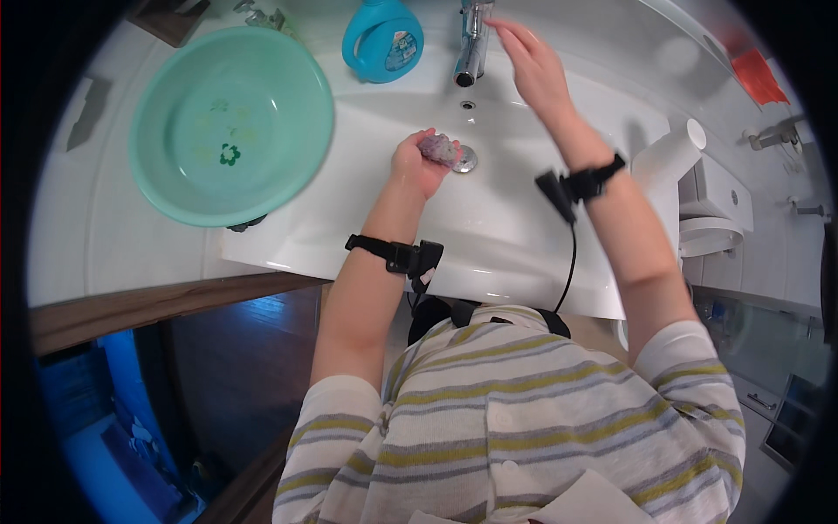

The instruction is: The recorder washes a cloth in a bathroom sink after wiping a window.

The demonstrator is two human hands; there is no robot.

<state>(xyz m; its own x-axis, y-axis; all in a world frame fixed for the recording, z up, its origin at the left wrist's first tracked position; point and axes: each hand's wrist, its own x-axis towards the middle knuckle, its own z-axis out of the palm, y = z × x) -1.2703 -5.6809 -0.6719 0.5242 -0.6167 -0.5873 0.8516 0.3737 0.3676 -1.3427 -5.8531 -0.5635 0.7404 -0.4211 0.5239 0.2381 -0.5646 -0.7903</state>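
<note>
My left hand (414, 170) is closed, palm up, round a small crumpled purple-grey bundle (441, 150). It looks like a wet wadded cloth, but its exact kind I cannot make out. Hand and bundle are low over the white sink (524, 236), beside its round metal drain (466, 160). My right hand (534, 74) is raised to the right of the chrome faucet (472, 48), fingers stretched out, with nothing visible in them. Its fingertips are close to the faucet's top; whether they touch it I cannot tell. No water stream shows under the spout.
A mint-green plastic basin (161, 166) stands on the left of the counter. Behind the sink is a blue detergent bottle (384, 44) with a handle. To the right are a white cylinder (668, 157) and a toilet (711, 231). A cable hangs from my right wrist strap (589, 182).
</note>
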